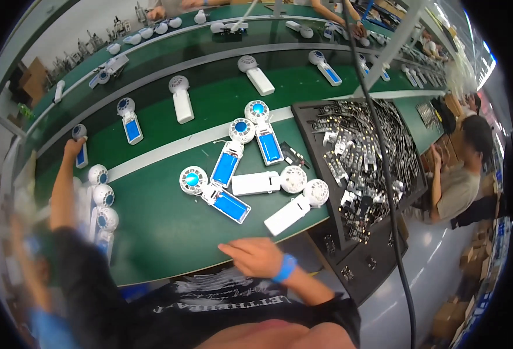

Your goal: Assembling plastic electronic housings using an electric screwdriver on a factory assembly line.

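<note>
Pale lettering runs across the front of the black shirt, curved by the lens and partly lost in folds; any print on the parts in the black tray is too small to tell. The left arm stretches far forward along the left side, its dark sleeve blurred, and ends in the left grip, whose fingers are clamped on a white handheld fan just below its round head. That fan lies at the far left of the green belt, with its blue panel facing up. The right forearm comes in from the lower edge, bent across the body, with a blue wristband at the wrist. The right grip is slack and unclenched, fingers extended toward the left over the near edge of the green desk; whether they touch it I cannot tell. On the desk, beyond the right grip, lie three fans with blue panels and two fans with white backs up, some of them touching or overlapping. More fans stand in a close row at the desk's left, near the left arm. A pale strip divides desk from belt. The black tray, heaped with small dark and silvery parts, sits at the right, with a black cable crossing in front.
</note>
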Tool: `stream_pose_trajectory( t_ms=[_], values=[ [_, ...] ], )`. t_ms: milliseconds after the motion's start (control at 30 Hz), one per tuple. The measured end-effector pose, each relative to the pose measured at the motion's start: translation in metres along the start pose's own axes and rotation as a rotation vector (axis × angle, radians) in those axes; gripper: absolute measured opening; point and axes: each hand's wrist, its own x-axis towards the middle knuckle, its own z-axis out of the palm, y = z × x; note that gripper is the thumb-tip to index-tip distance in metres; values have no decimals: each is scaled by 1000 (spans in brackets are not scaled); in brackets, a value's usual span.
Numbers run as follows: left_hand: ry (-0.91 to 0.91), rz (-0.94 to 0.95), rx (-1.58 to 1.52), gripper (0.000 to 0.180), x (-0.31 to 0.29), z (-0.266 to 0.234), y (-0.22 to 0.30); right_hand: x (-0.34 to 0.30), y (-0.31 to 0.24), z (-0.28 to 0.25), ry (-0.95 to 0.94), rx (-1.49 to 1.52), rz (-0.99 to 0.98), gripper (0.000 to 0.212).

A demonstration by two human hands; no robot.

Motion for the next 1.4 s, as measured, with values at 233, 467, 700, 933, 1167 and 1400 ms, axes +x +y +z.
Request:
stream_pose_trajectory(
  t_ms=[233, 467, 700, 933, 1167, 1400],
  values=[
    [-269, 208, -337, 47, -184, -78, 219, 36, 109, -172, 123, -655, 397, 42],
    [-493, 595, -403, 32, -370, -55, 322, 39, 277, -206, -576, -947, 527, 72],
    [-248, 468, -677, 20, -419, -53, 281, 58, 247, -212, -333, -930, 252, 58],
    [-408, 515, -1161, 13, -398, -43, 263, 99, 14, -14, -218, 400, 661, 54],
    [-494, 290, -1390, 16, -407, -50, 256, 129, 5, 126, -52, 765, 705, 51],
    [-236, 504, -1125, 16, -424, -63, 260, 121, 5, 132, -31, 675, 607, 51]
  ],
)
